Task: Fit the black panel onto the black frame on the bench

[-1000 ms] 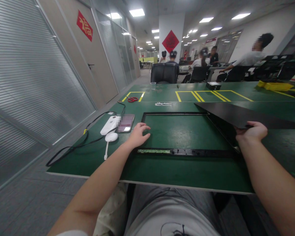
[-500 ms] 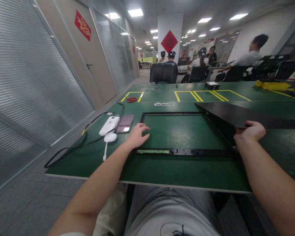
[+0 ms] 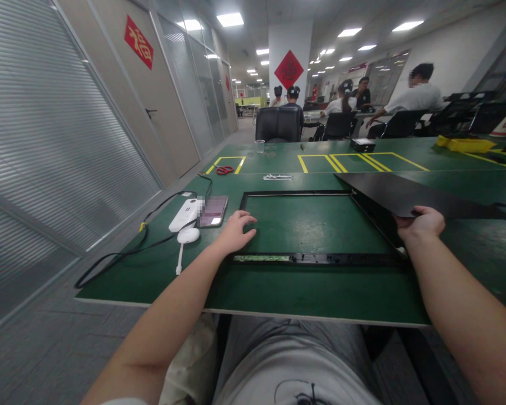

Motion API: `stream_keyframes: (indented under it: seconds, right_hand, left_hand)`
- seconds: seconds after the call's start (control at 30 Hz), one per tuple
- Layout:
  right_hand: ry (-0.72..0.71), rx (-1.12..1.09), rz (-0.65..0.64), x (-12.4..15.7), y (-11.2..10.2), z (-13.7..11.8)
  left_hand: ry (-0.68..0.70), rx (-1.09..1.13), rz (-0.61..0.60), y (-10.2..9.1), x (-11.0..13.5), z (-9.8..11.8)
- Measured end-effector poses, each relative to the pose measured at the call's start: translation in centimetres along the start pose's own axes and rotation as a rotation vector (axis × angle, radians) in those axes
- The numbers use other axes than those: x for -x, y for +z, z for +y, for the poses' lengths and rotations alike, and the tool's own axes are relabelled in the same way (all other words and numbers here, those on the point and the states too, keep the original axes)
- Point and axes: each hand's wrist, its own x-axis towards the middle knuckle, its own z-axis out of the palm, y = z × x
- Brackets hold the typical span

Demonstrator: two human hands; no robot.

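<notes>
A thin black rectangular frame (image 3: 333,259) lies on the green table; a green strip shows at the left of its near bar. My left hand (image 3: 236,232) rests over the frame's left side, thumb and fingers apart. At the right, a flat black panel (image 3: 405,194) is tilted up, its far left corner meeting the frame's far right corner. My right hand (image 3: 424,224) is closed around the panel's near edge, holding it raised. The panel's right end reaches toward the picture's edge. My hand covers part of the frame's left bar.
Left of the frame lie a phone (image 3: 213,211), a white device (image 3: 184,215), a white round piece (image 3: 188,235) with a short cable, and a black cable (image 3: 109,257). Beyond are red scissors (image 3: 225,170), small white pieces (image 3: 277,177), a clear cup (image 3: 259,146) and a yellow tray (image 3: 464,145). Several people sit farther back.
My right hand has shifted slightly left with the panel's edge. My left hand stays in place on the frame. A seated person at the back right has moved left.
</notes>
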Motion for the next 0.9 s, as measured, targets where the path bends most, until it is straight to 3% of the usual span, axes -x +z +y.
stream_keyframes:
  seconds: [0.1, 0.43, 0.9]
  right_hand:
    - [0.012, 0.013, 0.068, 1.2, 0.5, -0.3]
    - [0.081, 0.025, -0.064, 1.5, 0.2, -0.2]
    - [0.112, 0.154, -0.072, 1.7, 0.2, 0.0]
  left_hand:
    - [0.005, 0.002, 0.003, 0.0, 0.0, 0.0]
    - [0.009, -0.022, -0.01, 0.1, -0.1, -0.1]
    - [0.005, -0.021, -0.024, -0.1, 0.0, 0.2]
